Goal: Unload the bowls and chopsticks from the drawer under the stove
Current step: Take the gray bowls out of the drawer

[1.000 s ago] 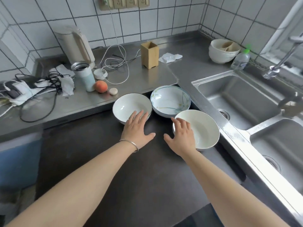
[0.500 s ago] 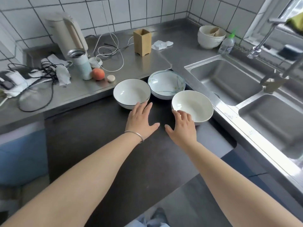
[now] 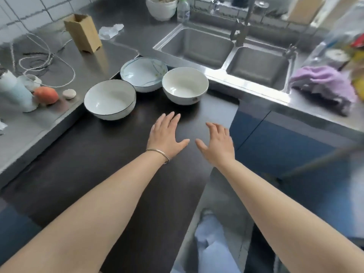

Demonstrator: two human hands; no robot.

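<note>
Three bowls stand on the dark stove top: a white bowl with a dark rim at the left, a pale blue patterned bowl behind, and a plain white bowl at the right. My left hand, with a bangle on the wrist, hovers palm down in front of the bowls, fingers spread, holding nothing. Beside it, over the stove's right edge, my right hand is likewise spread and holds nothing. Both hands are clear of the bowls. No drawer or chopsticks show.
A wooden holder stands at the back of the steel counter, with a white cable, a peach and a pale tumbler at the left. A double sink lies right, stacked bowls behind it, purple cloth far right.
Both hands have drawn back from the bowls toward me, off the rims they were touching. The view has swung right and down, showing the blue cabinet fronts and floor.
</note>
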